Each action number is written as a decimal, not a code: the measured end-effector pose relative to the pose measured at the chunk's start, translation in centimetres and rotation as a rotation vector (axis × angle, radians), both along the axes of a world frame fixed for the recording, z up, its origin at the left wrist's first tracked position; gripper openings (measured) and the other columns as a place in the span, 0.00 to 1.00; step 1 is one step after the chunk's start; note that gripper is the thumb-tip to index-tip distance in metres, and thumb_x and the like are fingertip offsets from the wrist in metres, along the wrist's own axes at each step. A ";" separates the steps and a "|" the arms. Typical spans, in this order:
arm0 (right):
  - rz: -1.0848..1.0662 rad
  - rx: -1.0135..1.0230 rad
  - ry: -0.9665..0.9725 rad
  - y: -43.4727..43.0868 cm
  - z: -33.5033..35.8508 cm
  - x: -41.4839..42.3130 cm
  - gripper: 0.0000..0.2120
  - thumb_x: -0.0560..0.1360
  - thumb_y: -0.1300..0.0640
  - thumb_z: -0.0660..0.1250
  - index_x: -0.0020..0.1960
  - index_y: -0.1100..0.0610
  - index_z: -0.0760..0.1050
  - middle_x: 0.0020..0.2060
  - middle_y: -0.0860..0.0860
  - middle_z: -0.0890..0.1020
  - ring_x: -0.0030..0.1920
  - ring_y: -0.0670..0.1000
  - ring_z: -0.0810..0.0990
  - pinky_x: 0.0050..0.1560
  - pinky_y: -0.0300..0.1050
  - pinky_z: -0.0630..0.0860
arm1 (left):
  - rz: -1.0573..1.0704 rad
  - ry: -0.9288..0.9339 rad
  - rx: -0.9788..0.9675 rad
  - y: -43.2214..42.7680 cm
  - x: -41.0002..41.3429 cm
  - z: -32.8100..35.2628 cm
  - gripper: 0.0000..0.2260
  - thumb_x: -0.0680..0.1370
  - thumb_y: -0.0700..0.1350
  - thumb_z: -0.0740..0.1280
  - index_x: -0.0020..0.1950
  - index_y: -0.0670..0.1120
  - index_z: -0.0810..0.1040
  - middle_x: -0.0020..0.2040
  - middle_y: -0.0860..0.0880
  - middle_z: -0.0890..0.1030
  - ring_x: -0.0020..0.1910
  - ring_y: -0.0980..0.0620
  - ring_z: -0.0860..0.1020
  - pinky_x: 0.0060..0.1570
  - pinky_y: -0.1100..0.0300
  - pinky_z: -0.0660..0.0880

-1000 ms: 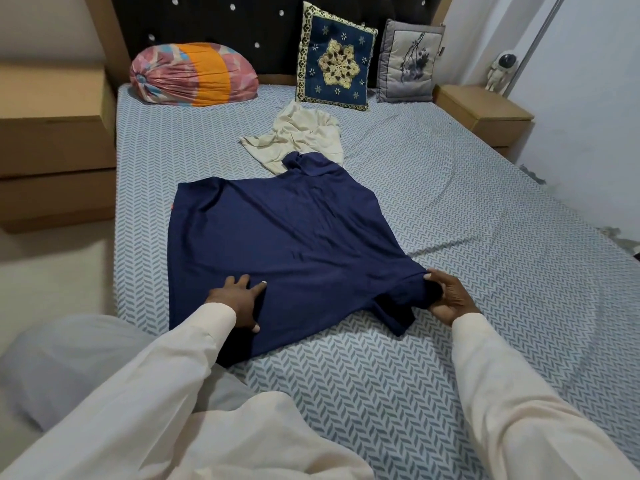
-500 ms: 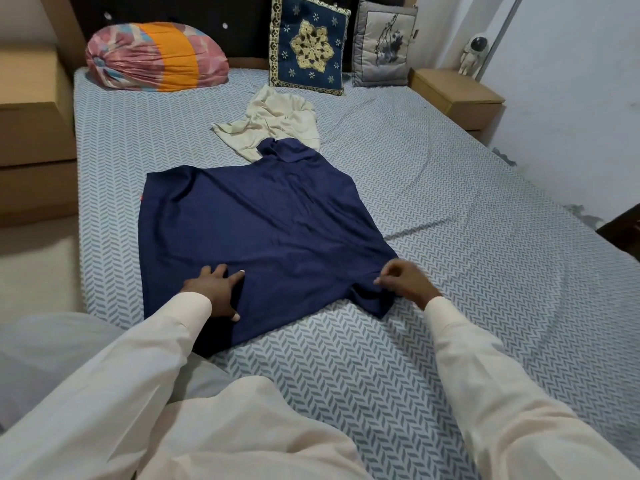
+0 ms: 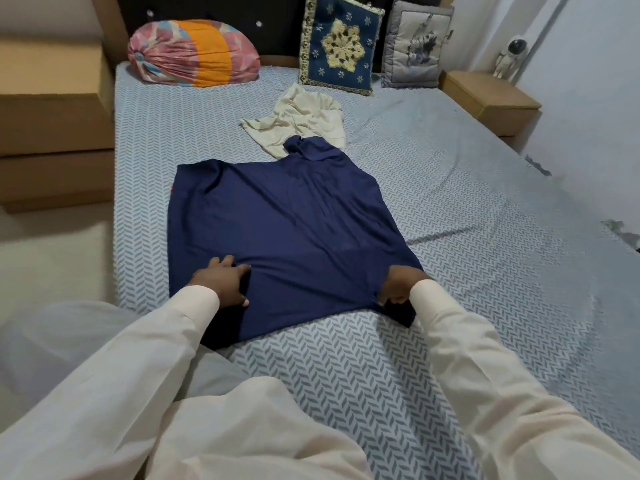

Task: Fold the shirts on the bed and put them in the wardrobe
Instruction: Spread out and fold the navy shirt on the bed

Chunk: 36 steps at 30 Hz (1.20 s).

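Observation:
A navy blue shirt (image 3: 287,230) lies spread flat on the bed (image 3: 450,209), its collar pointing away from me. My left hand (image 3: 221,282) presses flat on the shirt's near left part with fingers straight. My right hand (image 3: 398,285) grips the shirt's near right sleeve, fingers curled into the cloth. A crumpled cream shirt (image 3: 301,119) lies beyond the collar, partly under it. No wardrobe is in view.
A rolled pink and orange bundle (image 3: 194,53), a blue embroidered cushion (image 3: 341,46) and a grey cushion (image 3: 415,46) line the headboard. Wooden bedside units stand at left (image 3: 52,126) and right (image 3: 491,102). A small astronaut figure (image 3: 512,57) sits on the right one.
My right hand has pulled the near right sleeve inward, to the left, and now curls tighter into it. My left hand stays pressed on the shirt.

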State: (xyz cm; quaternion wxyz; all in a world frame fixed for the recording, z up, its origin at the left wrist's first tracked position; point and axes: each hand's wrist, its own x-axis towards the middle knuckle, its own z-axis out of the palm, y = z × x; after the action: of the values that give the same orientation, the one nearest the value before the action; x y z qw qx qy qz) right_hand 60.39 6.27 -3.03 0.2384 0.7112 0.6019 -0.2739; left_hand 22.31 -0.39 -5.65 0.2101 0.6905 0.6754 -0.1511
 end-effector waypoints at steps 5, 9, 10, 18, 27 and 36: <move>0.108 0.390 0.117 4.1 0.9 -8.3 0.10 0.66 0.51 0.67 0.45 0.55 0.78 0.44 0.51 0.82 0.45 0.56 0.82 0.46 0.44 0.77 | 0.112 -0.033 0.108 1.8 -2.7 0.5 0.27 0.74 0.59 0.69 0.70 0.52 0.70 0.67 0.45 0.69 0.68 0.41 0.67 0.61 0.46 0.72; 0.166 0.392 0.281 8.2 0.1 -14.7 0.08 0.72 0.51 0.68 0.50 0.50 0.75 0.51 0.52 0.81 0.52 0.57 0.80 0.53 0.48 0.77 | 0.194 -0.065 0.197 4.7 -5.7 1.2 0.19 0.76 0.54 0.66 0.64 0.48 0.74 0.63 0.43 0.72 0.64 0.41 0.70 0.59 0.47 0.73; 0.197 0.388 0.312 9.7 -0.2 -16.6 0.08 0.72 0.51 0.68 0.51 0.50 0.75 0.52 0.52 0.81 0.52 0.57 0.80 0.54 0.49 0.78 | 0.220 -0.078 0.207 6.0 -7.1 1.3 0.19 0.76 0.53 0.66 0.64 0.47 0.73 0.63 0.43 0.72 0.64 0.41 0.70 0.59 0.48 0.72; 0.318 0.426 0.482 19.7 -1.9 -27.9 0.11 0.78 0.56 0.66 0.59 0.56 0.73 0.58 0.55 0.78 0.58 0.58 0.77 0.60 0.52 0.75 | 0.284 -0.208 0.181 16.3 -16.0 2.2 0.18 0.77 0.44 0.64 0.66 0.43 0.70 0.65 0.41 0.72 0.64 0.40 0.72 0.58 0.48 0.72; 0.315 0.452 0.250 31.4 -3.8 -29.2 0.17 0.76 0.64 0.61 0.65 0.60 0.70 0.66 0.63 0.73 0.64 0.66 0.74 0.61 0.56 0.72 | 0.268 -0.423 0.183 25.2 -20.4 -0.1 0.27 0.76 0.44 0.61 0.76 0.54 0.63 0.78 0.52 0.60 0.78 0.47 0.59 0.75 0.51 0.60; 0.445 0.267 0.052 35.7 -4.8 -28.4 0.33 0.73 0.60 0.71 0.74 0.54 0.61 0.75 0.58 0.59 0.73 0.67 0.62 0.72 0.63 0.64 | 0.159 -0.171 0.083 30.8 -22.3 -1.0 0.16 0.76 0.55 0.68 0.62 0.59 0.71 0.63 0.47 0.73 0.66 0.41 0.65 0.65 0.42 0.64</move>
State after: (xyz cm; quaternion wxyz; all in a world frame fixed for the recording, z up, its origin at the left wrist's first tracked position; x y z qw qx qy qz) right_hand 32.01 42.01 -7.82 0.1812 0.5793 0.7802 -0.1512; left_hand -0.01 30.41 -6.66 0.2498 0.6531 0.7134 -0.0463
